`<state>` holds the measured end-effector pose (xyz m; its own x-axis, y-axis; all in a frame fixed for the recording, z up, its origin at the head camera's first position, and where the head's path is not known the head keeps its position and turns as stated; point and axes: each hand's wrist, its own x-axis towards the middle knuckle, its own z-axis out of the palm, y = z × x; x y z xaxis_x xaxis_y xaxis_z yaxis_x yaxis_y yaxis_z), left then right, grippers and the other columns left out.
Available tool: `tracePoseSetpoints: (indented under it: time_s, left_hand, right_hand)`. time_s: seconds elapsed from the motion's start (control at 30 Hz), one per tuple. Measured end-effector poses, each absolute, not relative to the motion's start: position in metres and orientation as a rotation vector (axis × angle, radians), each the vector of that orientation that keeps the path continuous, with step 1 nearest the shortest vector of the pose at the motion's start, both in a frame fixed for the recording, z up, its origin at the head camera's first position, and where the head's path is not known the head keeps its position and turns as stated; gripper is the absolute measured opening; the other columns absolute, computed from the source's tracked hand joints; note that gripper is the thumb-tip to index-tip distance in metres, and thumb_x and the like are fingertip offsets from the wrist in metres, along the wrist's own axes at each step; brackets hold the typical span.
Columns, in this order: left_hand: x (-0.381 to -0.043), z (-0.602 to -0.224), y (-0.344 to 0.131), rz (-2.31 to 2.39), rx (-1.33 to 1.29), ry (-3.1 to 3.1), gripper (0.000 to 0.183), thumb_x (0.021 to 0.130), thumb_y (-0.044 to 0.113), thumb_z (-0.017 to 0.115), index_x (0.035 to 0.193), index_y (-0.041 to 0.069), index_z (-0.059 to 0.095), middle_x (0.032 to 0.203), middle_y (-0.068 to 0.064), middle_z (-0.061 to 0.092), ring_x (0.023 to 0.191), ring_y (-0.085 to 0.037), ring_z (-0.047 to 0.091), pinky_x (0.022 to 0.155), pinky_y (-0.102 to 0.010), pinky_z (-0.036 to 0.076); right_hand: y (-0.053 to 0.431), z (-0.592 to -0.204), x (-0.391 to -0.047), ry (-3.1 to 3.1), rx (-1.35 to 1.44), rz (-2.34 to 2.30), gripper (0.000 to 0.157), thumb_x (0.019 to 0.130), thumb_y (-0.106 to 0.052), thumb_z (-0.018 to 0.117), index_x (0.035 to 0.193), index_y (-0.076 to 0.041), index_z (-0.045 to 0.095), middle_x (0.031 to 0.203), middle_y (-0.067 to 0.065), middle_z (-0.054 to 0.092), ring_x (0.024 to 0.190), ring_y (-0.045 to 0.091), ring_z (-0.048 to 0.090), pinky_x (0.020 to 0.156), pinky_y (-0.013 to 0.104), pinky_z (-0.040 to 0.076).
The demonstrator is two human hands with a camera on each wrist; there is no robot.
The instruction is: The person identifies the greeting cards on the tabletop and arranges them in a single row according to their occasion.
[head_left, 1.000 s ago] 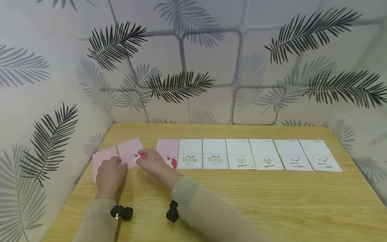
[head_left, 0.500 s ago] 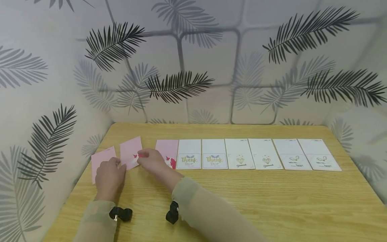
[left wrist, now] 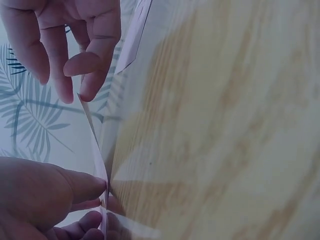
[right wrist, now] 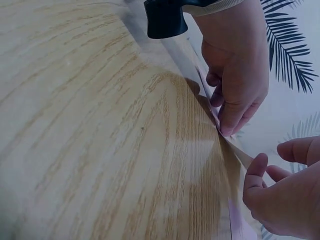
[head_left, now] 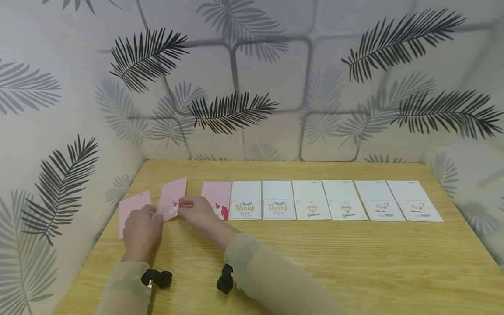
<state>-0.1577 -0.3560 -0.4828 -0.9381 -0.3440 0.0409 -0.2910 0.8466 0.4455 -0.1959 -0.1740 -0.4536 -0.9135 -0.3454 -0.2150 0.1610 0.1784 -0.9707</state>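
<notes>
A pink greeting card (head_left: 172,194) with red printing stands tilted between my hands, its right side lifted. My right hand (head_left: 198,212) pinches its lower right edge between thumb and fingers, over the red print. At the lower left corner, the thumb and fingertips of my left hand (head_left: 141,227) hold the edge; in the left wrist view the left thumb (left wrist: 92,185) lies along that thin edge. Another pink card (head_left: 133,203) lies turned at the far left, partly hidden under my left hand. A third pink card (head_left: 217,192) is just right of my right hand.
White "Thank you" cards (head_left: 246,190), diamond cards (head_left: 309,190) and heart-lettered cards (head_left: 376,192) form a row to the right, pair by pair. They lie on a wooden table (head_left: 334,258). A leaf-patterned wall (head_left: 271,135) rises behind its back edge.
The pink card between my hands has shifted slightly right, and its right side has risen, so it looks narrower. My right hand turned a little with it; the left hand has barely moved.
</notes>
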Motion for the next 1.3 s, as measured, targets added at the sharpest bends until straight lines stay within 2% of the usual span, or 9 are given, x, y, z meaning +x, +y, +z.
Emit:
tracePoseSetpoints:
  time_s: [0.23, 0.4, 0.57, 0.67, 0.8, 0.97, 1.07, 1.2, 1.3]
  left_hand:
    - [-0.159, -0.484, -0.353, -0.663, 0.486, -2.904, 0.045, 0.106, 0.021, 0.060, 0.142, -0.006, 0.065, 0.124, -0.037, 0.066, 0.115, -0.064, 0.060, 0.091, -0.072, 0.048]
    - [-0.159, -0.483, -0.350, -0.684, 0.482, -2.882, 0.045, 0.106, 0.022, 0.058, 0.140, -0.007, 0.066, 0.123, -0.035, 0.068, 0.113, -0.062, 0.063, 0.090, -0.069, 0.049]
    - [-0.156, -0.478, -0.347, -0.795, 0.495, -2.828, 0.048, 0.110, 0.026, 0.051, 0.143, -0.007, 0.063, 0.131, -0.033, 0.070, 0.119, -0.060, 0.063, 0.097, -0.069, 0.048]
    - [-0.155, -0.473, -0.344, -0.927, 0.530, -2.789, 0.051, 0.112, 0.030, 0.048, 0.148, -0.004, 0.061, 0.137, -0.031, 0.068, 0.125, -0.055, 0.062, 0.103, -0.068, 0.047]
    - [-0.154, -0.466, -0.342, -1.044, 0.567, -2.748, 0.050, 0.112, 0.031, 0.050, 0.149, -0.001, 0.061, 0.140, -0.028, 0.067, 0.128, -0.048, 0.062, 0.105, -0.065, 0.046]
    - [-0.156, -0.461, -0.342, -1.045, 0.566, -2.733, 0.046, 0.110, 0.027, 0.053, 0.146, -0.001, 0.063, 0.139, -0.030, 0.068, 0.129, -0.051, 0.061, 0.104, -0.066, 0.046]
    - [-0.158, -0.461, -0.341, -1.059, 0.571, -2.722, 0.045, 0.109, 0.025, 0.055, 0.145, 0.000, 0.064, 0.138, -0.030, 0.068, 0.129, -0.051, 0.062, 0.105, -0.065, 0.045]
    - [-0.160, -0.464, -0.339, -1.064, 0.576, -2.717, 0.043, 0.109, 0.024, 0.055, 0.144, -0.001, 0.065, 0.135, -0.029, 0.070, 0.124, -0.049, 0.064, 0.102, -0.065, 0.047]
    - [-0.161, -0.467, -0.338, -1.068, 0.598, -2.714, 0.042, 0.110, 0.023, 0.055, 0.143, -0.001, 0.065, 0.133, -0.028, 0.071, 0.120, -0.047, 0.066, 0.100, -0.064, 0.048]
  right_hand:
    - [-0.172, -0.454, -0.194, 2.086, -0.168, -1.780, 0.032, 0.104, -0.012, 0.071, 0.134, -0.004, 0.077, 0.114, 0.002, 0.077, 0.101, 0.021, 0.071, 0.094, 0.038, 0.058]
    - [-0.170, -0.454, -0.192, 2.123, -0.178, -1.749, 0.031, 0.105, -0.014, 0.070, 0.135, -0.009, 0.079, 0.107, 0.000, 0.078, 0.096, 0.016, 0.071, 0.089, 0.035, 0.058]
    - [-0.166, -0.454, -0.188, 2.128, -0.166, -1.796, 0.033, 0.103, -0.012, 0.071, 0.135, -0.013, 0.080, 0.112, -0.004, 0.077, 0.089, 0.012, 0.065, 0.076, 0.031, 0.053]
    - [-0.163, -0.452, -0.186, 2.113, -0.152, -1.835, 0.034, 0.101, -0.012, 0.072, 0.133, -0.015, 0.081, 0.114, -0.005, 0.077, 0.090, 0.014, 0.067, 0.073, 0.030, 0.050]
    - [-0.158, -0.453, -0.185, 2.129, -0.147, -1.845, 0.033, 0.101, -0.013, 0.073, 0.132, -0.016, 0.082, 0.112, -0.004, 0.077, 0.098, 0.020, 0.075, 0.078, 0.030, 0.053]
    - [-0.153, -0.457, -0.185, 2.133, -0.167, -1.850, 0.038, 0.099, -0.012, 0.072, 0.137, -0.012, 0.079, 0.113, 0.001, 0.079, 0.104, 0.025, 0.077, 0.081, 0.034, 0.056]
    - [-0.151, -0.460, -0.183, 2.161, -0.183, -1.824, 0.041, 0.099, -0.014, 0.072, 0.140, -0.011, 0.076, 0.126, 0.004, 0.078, 0.112, 0.023, 0.075, 0.091, 0.038, 0.059]
    - [-0.149, -0.463, -0.180, 2.208, -0.200, -1.787, 0.040, 0.102, -0.017, 0.071, 0.141, -0.012, 0.076, 0.144, 0.005, 0.070, 0.124, 0.022, 0.070, 0.104, 0.044, 0.058]
    - [-0.148, -0.464, -0.179, 2.227, -0.227, -1.778, 0.039, 0.103, -0.016, 0.071, 0.141, -0.010, 0.075, 0.145, 0.006, 0.070, 0.129, 0.024, 0.068, 0.107, 0.046, 0.056]
